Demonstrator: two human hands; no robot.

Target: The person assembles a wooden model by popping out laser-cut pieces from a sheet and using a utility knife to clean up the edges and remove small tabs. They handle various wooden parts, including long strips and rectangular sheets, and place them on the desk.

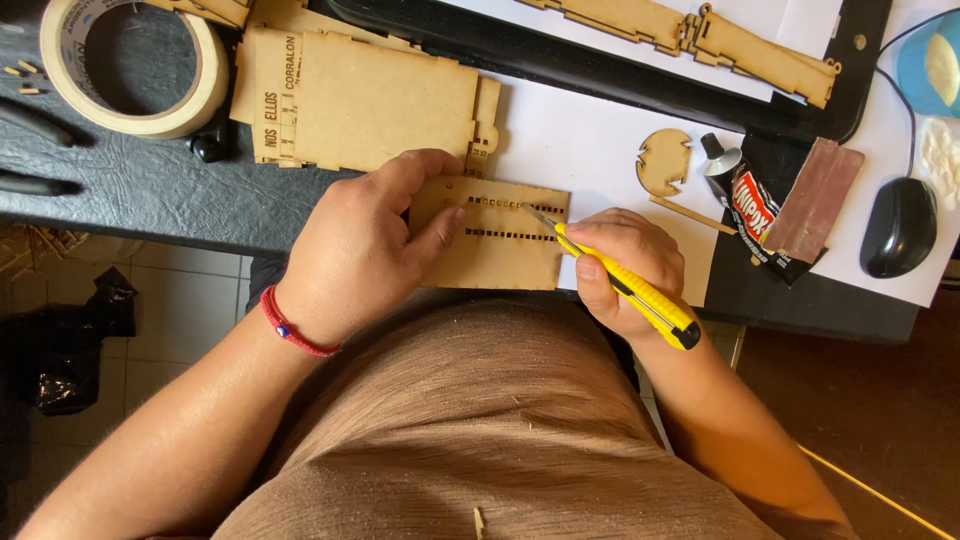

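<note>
Wooden panel [495,235] at the frame's centre is pinned flat on the tabletop [150,190] by the left hand [365,250]; a yellow knife [625,285] is gripped by the right hand [625,265], blade at the slots. Trimming seems underway; steady pressure is needed.

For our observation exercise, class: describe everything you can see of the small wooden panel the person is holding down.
The small wooden panel is a thin, flat rectangle of pale brown board, with two rows of small cut slots across it. It lies flat at the table's near edge, partly on white paper. The left hand presses its left end, thumb on top. The yellow utility knife, held in the right hand, touches its blade tip to the upper slot row.
</note>
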